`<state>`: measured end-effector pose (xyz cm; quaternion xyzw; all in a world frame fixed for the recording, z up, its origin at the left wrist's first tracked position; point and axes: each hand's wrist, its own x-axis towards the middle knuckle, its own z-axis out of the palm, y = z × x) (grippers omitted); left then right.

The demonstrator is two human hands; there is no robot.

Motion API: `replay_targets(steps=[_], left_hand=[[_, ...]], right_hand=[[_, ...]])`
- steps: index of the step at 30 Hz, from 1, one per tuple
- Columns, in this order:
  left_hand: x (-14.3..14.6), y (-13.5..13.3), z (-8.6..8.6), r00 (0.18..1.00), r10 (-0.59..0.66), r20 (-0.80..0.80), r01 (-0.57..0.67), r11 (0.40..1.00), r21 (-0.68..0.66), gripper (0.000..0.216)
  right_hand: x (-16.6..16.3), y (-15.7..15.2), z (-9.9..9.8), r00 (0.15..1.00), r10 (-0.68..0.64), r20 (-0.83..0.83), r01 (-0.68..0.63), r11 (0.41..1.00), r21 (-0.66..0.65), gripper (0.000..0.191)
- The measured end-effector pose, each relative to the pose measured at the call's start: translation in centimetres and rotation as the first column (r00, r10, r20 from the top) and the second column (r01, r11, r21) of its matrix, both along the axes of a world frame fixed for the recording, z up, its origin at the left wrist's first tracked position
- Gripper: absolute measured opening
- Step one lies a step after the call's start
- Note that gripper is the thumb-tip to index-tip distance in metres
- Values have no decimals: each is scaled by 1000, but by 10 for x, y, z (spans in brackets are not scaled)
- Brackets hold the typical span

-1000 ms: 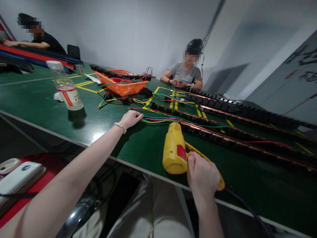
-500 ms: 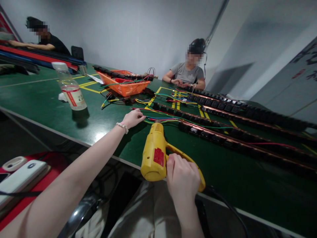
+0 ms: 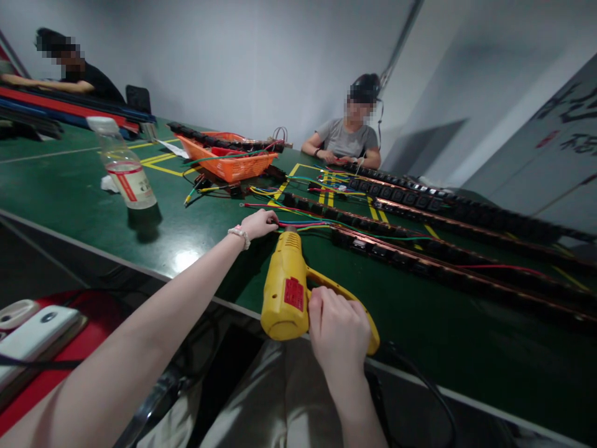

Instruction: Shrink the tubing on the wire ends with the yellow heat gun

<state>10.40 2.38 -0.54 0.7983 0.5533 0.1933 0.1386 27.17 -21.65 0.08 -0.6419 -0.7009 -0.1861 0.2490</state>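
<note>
My right hand (image 3: 339,332) grips the handle of a yellow heat gun (image 3: 285,289) near the front edge of the green table (image 3: 84,193). The gun's nozzle points away from me at a bundle of coloured wires (image 3: 303,223). My left hand (image 3: 261,223), with a bead bracelet on the wrist, reaches across the table and pinches those wires just ahead of the nozzle. The wires run to a long black power strip with copper bars (image 3: 420,264).
More long power strips (image 3: 448,205) lie on the right. An orange basket (image 3: 228,163) and a plastic bottle (image 3: 124,167) stand on the left. One person sits across the table, another at far left. White devices (image 3: 32,333) lie on a red surface low left.
The heat gun and my right hand have moved left, bringing the nozzle close to my left hand. My left hand has shifted slightly right along the wires.
</note>
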Motion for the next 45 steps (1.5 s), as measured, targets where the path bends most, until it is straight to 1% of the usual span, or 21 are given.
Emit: replay_targets(steps=[4,7,10,15,20,24,28,34,39,43,45], left_hand=[[9,-7,-1,994,113,-15,-112,993,26,25],[14,-13,-5,989,145,33,-148,985,93,23],[16,-14,-8,984,142,103,-154,981,117,19],[15,-9,-11,974,119,192,-139,986,95,21],[12,-4,-13,973,103,205,-115,992,49,25],[10,-3,-13,973,83,215,-95,994,50,23],[10,-7,-11,972,88,220,-105,992,68,22],[14,-21,-3,971,113,209,-141,982,123,19],[17,-21,-3,985,89,148,-113,980,164,18],[17,-14,-7,991,97,91,-107,989,105,26],[16,-12,-7,994,78,73,-85,992,95,29]], right_hand=[[1,0,0,1000,9,14,-9,1000,6,36],[1,0,-1,1000,-1,22,1,1000,4,36],[1,0,-3,1000,-7,19,6,1000,23,37],[-4,7,-7,999,-35,33,33,998,61,39],[-16,22,-6,997,-54,59,52,998,32,39],[-16,29,-4,998,-39,50,38,999,19,41],[-7,30,-2,998,-37,43,36,999,16,40],[12,27,1,998,-36,45,36,999,-9,41],[32,25,0,994,-92,63,91,996,25,43],[49,24,-2,981,-182,73,180,983,31,46],[55,22,-2,976,-205,69,203,979,27,47]])
